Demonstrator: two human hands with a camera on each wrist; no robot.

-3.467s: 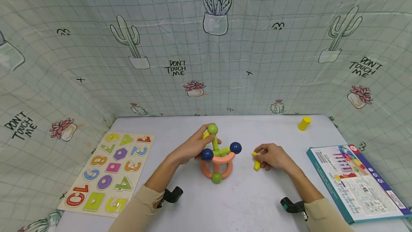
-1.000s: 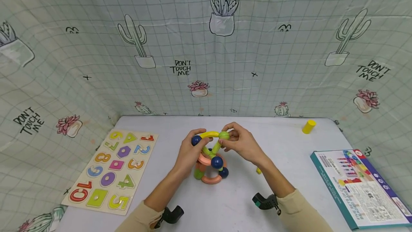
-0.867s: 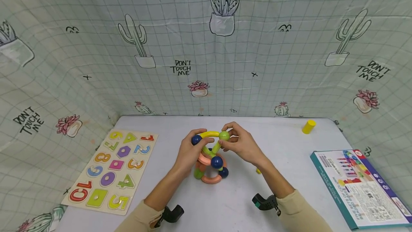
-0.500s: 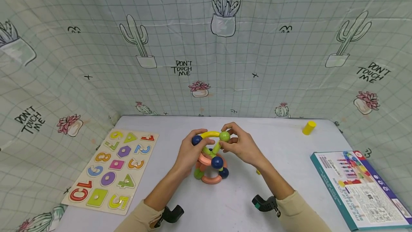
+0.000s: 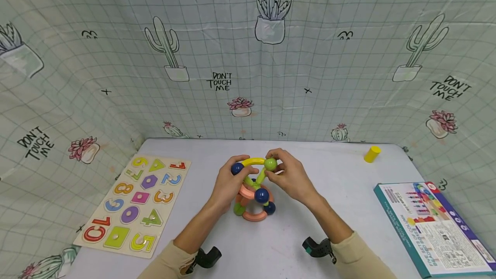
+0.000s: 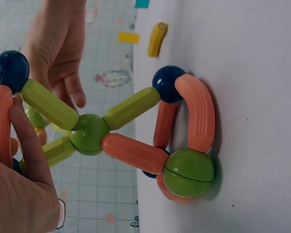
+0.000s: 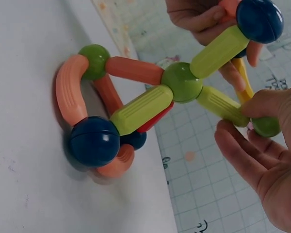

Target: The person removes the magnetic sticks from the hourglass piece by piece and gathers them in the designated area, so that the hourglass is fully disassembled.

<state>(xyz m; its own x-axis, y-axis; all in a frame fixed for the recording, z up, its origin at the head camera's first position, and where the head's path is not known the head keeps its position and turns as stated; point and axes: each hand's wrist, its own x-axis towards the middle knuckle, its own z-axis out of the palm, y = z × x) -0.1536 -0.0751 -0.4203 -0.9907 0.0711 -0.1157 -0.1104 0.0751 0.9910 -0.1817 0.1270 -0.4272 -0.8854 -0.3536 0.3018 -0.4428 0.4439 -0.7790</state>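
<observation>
A magnetic ball-and-rod structure (image 5: 254, 215) stands on the table, with coral curved rods at its base and light green rods above a green centre ball (image 7: 183, 82). My left hand (image 5: 228, 184) holds its upper left side by a dark blue ball (image 5: 237, 168), beside a coral curved rod (image 6: 1, 128). A yellow curved rod (image 5: 253, 161) spans from there to a green ball (image 5: 270, 164) at the upper right. My right hand (image 5: 292, 175) pinches around that green ball, its thumb near the joining light green rod (image 7: 223, 106).
A loose yellow curved rod (image 6: 157, 40) lies on the table, hidden in the head view. A yellow cylinder (image 5: 372, 154) stands at the back right. A number puzzle board (image 5: 133, 206) lies left, a boxed set (image 5: 438, 227) right.
Since the oldest frame, my right hand has let go of the small yellow rod and moved left to the structure, which has been turned. During the last second, its fingers shift only slightly.
</observation>
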